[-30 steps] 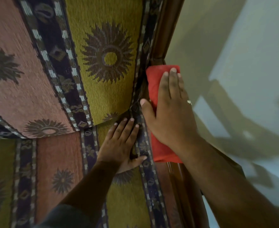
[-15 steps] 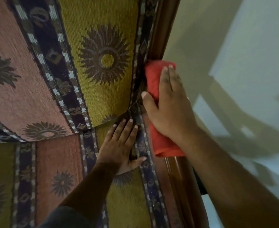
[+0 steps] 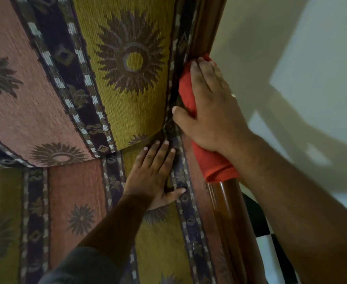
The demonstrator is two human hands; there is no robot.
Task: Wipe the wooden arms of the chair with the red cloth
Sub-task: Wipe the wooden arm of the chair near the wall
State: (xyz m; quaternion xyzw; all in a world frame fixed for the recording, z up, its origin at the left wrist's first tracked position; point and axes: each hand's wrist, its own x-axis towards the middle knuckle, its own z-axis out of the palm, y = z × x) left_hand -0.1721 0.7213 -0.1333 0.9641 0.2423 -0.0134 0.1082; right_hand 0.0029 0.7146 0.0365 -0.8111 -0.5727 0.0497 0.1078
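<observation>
Right hand [image 3: 213, 115] slid red cloth [image 3: 215, 162] up arm [image 3: 230, 212].

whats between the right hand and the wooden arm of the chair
The red cloth. In the head view the right hand presses flat on it, and the cloth is wrapped over the wooden arm, so the palm does not touch bare wood.

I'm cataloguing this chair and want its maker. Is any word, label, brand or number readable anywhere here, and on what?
None: no readable text.
The patterned upholstery carries only woven sunbursts and diamonds.
The red cloth and wooden arm show no label.
The ring on the right hand is too small to tell.
</observation>
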